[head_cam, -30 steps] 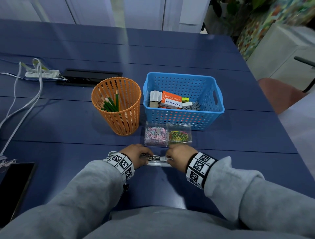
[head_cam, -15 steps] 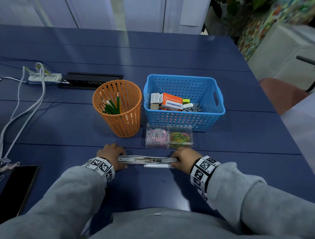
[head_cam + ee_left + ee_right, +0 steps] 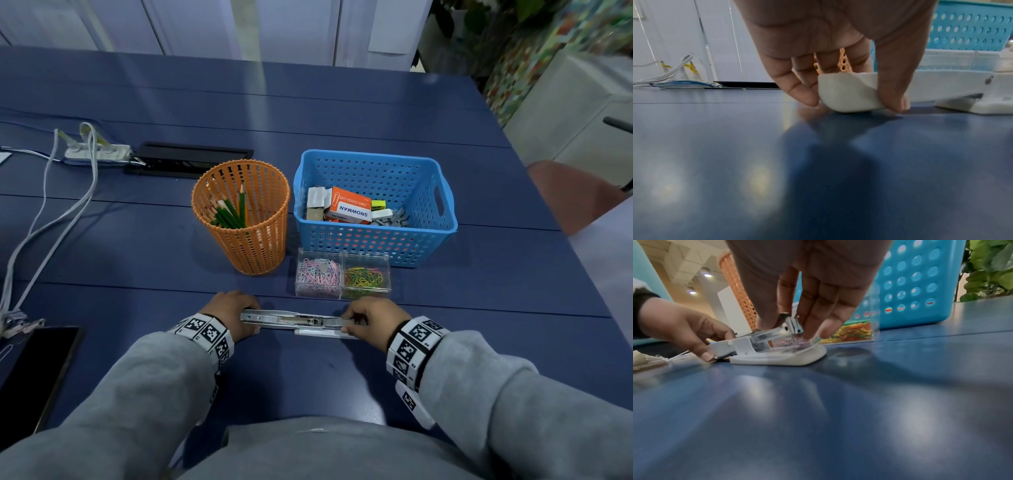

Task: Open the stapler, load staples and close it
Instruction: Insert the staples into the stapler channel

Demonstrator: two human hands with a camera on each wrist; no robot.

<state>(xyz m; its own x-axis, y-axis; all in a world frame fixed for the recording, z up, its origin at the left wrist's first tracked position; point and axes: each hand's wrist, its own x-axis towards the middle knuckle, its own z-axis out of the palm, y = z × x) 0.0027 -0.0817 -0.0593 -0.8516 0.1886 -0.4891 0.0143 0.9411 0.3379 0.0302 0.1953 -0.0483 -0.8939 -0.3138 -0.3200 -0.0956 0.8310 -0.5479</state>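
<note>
The white stapler [image 3: 301, 322] lies swung fully open and flat on the blue table [image 3: 308, 377], its metal staple channel facing up. My left hand [image 3: 233, 313] pinches the rounded end of the white top cover [image 3: 849, 95] between thumb and fingers. My right hand [image 3: 371, 317] pinches the metal front end of the magazine [image 3: 790, 324] above the white base [image 3: 781, 358]. Staple strips [image 3: 394, 219] lie in the blue basket [image 3: 442, 226] beside an orange box [image 3: 349, 207].
An orange mesh cup [image 3: 243, 219] with pencils stands behind my left hand. A clear two-part box of paper clips [image 3: 342, 277] sits just beyond the stapler. White cables [image 3: 51, 205] and a dark phone [image 3: 34, 373] lie at the left.
My hands have moved apart; the left hand swung the stapler's cover out to the left until it lies flat. The right hand stays on the magazine end.
</note>
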